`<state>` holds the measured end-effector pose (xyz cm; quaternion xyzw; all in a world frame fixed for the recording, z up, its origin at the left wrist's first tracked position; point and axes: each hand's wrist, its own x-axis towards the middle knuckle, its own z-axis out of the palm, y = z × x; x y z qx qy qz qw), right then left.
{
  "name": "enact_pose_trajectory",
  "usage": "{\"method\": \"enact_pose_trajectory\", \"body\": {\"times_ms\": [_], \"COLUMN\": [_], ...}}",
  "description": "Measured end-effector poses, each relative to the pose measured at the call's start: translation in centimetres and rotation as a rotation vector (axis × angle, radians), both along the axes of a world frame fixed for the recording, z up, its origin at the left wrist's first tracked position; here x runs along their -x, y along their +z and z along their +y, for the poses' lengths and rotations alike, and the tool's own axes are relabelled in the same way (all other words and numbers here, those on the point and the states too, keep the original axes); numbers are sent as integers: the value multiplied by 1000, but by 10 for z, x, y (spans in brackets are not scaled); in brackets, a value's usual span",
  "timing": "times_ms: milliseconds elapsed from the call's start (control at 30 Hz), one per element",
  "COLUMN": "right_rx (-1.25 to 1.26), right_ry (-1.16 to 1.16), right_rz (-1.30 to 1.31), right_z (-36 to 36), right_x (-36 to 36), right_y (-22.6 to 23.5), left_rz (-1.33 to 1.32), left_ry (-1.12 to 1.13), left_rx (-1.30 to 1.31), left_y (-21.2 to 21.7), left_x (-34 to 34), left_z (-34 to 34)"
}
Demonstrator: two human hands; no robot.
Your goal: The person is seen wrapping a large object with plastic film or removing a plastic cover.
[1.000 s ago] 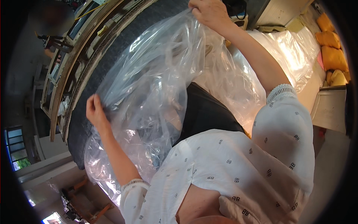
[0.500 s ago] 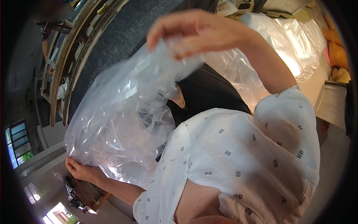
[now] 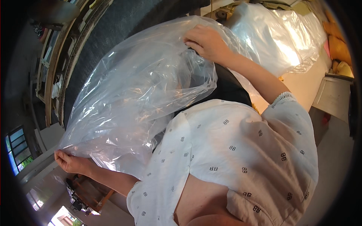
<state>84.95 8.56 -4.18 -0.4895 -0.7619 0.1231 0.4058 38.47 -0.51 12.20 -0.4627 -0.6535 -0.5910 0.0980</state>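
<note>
A large clear plastic bag point(image 3: 124, 86) spreads in crinkled, shiny folds across my lap and out to the left. My left hand point(image 3: 71, 162) pinches its corner, with the arm stretched out to the far left. At the top centre, my right hand point(image 3: 206, 42) is closed on the far part of the plastic, its fingers curled down into the film. Something dark shows just under those fingers; I cannot make out what. Through the film and beside it appears black cloth point(image 3: 230, 88) over my legs.
More shiny clear plastic point(image 3: 271, 41) lies heaped on a pale surface point(image 3: 298, 84) at the right. A dark worktop point(image 3: 109, 45) runs along the far side, bordered by wooden rails point(image 3: 56, 75). Orange bundles point(image 3: 335, 45) sit at the far right. Part of another person point(image 3: 39, 32) shows at the upper left.
My right hand, blurred and raised with fingers spread before, has come right and closed on the plastic. My left hand has moved slightly left and up. The bag is spread wider.
</note>
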Motion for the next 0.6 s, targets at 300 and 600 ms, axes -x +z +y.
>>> {"method": "enact_pose_trajectory", "body": {"times_ms": [300,600], "right_rx": [257,519], "right_ry": [312,548], "right_rz": [81,657], "right_z": [30,55], "right_x": [-31,-34], "right_y": [49,55], "left_rz": [-137,-217], "left_ry": [-61,-130], "left_rx": [-7,-9], "left_y": [-18,-17], "left_x": [3,9], "left_z": [5,5]}}
